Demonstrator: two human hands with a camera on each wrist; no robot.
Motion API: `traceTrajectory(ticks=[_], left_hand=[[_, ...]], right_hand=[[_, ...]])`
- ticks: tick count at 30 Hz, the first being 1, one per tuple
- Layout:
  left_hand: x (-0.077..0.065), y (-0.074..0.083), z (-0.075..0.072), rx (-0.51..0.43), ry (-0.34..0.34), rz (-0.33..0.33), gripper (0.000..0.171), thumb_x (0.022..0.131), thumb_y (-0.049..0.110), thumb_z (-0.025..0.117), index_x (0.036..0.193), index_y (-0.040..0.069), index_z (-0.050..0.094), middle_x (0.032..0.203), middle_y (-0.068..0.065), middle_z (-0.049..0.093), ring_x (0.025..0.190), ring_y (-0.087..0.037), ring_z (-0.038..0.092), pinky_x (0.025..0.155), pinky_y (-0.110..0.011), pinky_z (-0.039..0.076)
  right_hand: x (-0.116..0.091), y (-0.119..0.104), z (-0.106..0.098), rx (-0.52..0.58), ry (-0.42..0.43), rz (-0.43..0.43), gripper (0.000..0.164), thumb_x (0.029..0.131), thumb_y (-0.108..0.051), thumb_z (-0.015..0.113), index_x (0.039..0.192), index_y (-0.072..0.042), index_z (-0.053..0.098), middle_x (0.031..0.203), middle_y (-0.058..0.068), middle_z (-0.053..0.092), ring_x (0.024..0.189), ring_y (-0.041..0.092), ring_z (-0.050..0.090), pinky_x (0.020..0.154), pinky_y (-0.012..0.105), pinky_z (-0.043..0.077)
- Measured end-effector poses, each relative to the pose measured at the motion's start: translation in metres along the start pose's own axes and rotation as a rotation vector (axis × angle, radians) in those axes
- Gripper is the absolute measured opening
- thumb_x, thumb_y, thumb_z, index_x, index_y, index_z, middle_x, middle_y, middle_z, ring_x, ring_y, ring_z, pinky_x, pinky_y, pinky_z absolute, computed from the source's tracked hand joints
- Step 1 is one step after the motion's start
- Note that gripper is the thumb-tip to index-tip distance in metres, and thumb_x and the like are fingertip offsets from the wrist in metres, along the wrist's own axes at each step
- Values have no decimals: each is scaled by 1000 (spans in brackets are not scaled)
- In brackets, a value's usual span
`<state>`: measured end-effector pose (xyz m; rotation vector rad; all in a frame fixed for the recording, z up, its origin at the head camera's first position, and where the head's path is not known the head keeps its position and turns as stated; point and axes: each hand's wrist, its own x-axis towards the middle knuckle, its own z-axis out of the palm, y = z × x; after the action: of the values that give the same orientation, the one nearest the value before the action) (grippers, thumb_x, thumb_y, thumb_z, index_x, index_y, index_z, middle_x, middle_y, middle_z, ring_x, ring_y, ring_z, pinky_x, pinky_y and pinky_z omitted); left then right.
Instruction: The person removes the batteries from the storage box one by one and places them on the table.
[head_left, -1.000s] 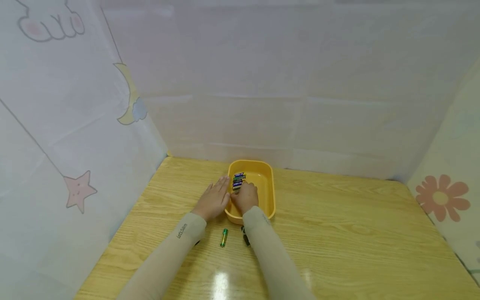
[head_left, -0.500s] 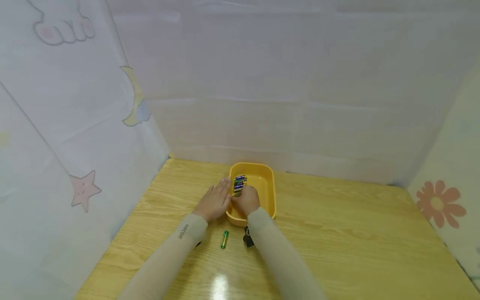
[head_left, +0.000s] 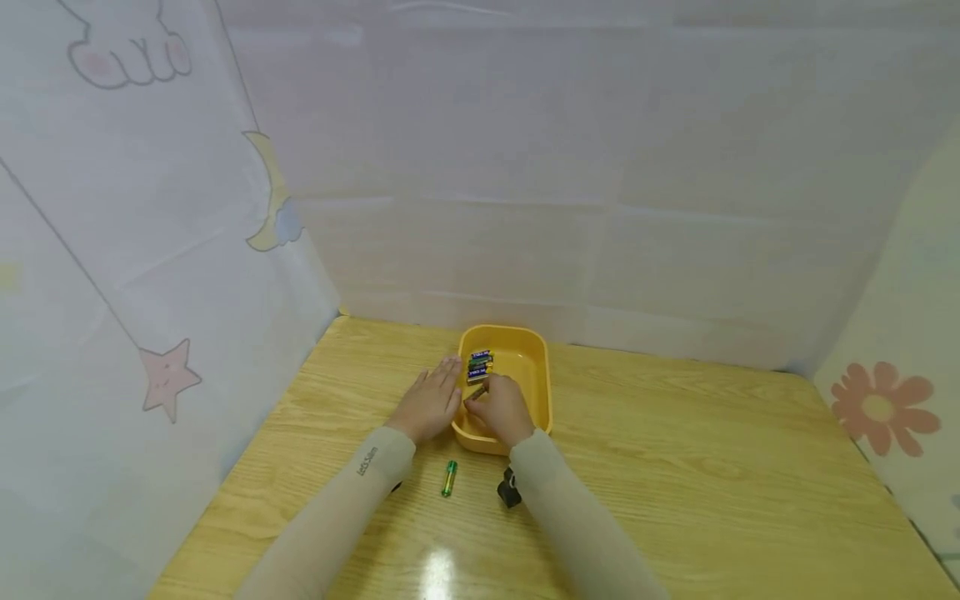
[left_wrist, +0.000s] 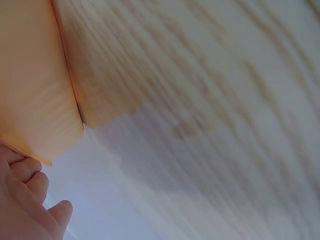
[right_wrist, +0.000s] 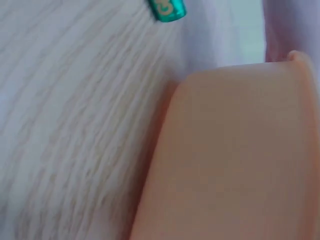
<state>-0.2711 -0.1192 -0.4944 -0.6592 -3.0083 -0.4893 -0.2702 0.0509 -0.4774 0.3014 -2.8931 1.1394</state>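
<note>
A yellow tray (head_left: 543, 392) stands at the back of the table. Several batteries (head_left: 480, 367), purple and green, lie in a row along its left inner side. My right hand (head_left: 504, 410) reaches into the tray and pinches a battery (head_left: 477, 393) between thumb and fingers, just in front of that row. My left hand (head_left: 429, 402) rests along the tray's left rim with its fingers extended; the left wrist view has its fingertips at the tray wall (left_wrist: 35, 90). A green and gold battery (head_left: 449, 479) lies on the table before the tray.
The wooden table (head_left: 675, 450) extends to both sides. Behind it hangs a pale cloth wall (head_left: 480, 167), close to the tray's far edge. A black wrist-worn device (head_left: 509, 488) shows under the right sleeve.
My right hand has shifted slightly right and toward me inside the tray, and the battery in its fingers shows more. My left hand stays at the rim.
</note>
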Motion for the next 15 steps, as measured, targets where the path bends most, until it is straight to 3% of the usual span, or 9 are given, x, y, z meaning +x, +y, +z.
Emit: traceTrajectory(ticks=[8,15], left_hand=[[-2,0,1,-3,-6,1,58,111,31,29,162,6,19,168,-8,18,155,-24,16,125,-51,15],[-2,1,0,-8,-14,-4,58,111,30,31,163,7,18,169,-7,16,155,-23,14,126,-51,15]], right_hand=[[-16,-5,-14,44,-12,-67,40,85,-20,83,111,8,71,111,21,72,101,35,69,89,48,59],[-33,-8,-22,98,-12,-99,44,85,-21,83,118,5,70,117,19,69,103,37,68,90,48,59]])
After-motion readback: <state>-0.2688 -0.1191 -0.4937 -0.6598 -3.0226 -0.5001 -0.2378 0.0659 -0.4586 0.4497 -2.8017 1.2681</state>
